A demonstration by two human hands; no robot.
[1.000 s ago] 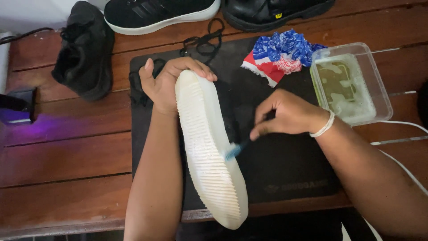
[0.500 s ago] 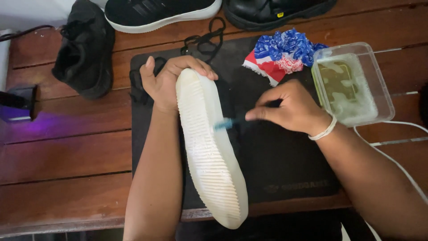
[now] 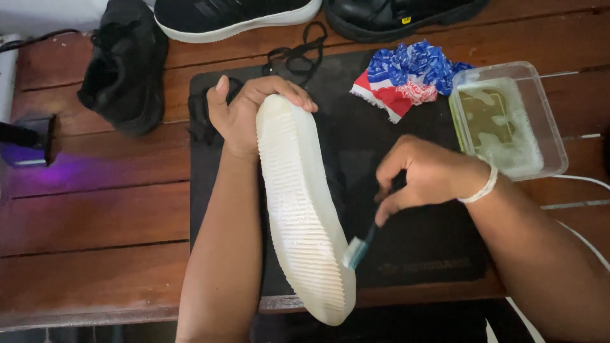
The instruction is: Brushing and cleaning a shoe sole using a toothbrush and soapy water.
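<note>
My left hand (image 3: 244, 108) grips the toe end of a shoe turned sole up, its white ribbed sole (image 3: 298, 203) running from the hand toward me. My right hand (image 3: 422, 174) holds a small brush with a dark handle and a blue bristle head (image 3: 356, 252). The brush head touches the sole's right edge near the heel. Both are over a black mat (image 3: 413, 235) on the wooden table (image 3: 95, 209).
A clear plastic tub (image 3: 508, 121) of soapy water stands at the right of the mat. A red, white and blue cloth (image 3: 410, 76) lies beside it. Black laces (image 3: 295, 54), a black shoe (image 3: 124, 70) and two more shoes (image 3: 235, 16) sit at the back. A purple-lit device (image 3: 28, 140) is far left.
My right hand has moved the brush from the middle of the sole's edge down toward the heel end. The left hand and shoe have stayed in place.
</note>
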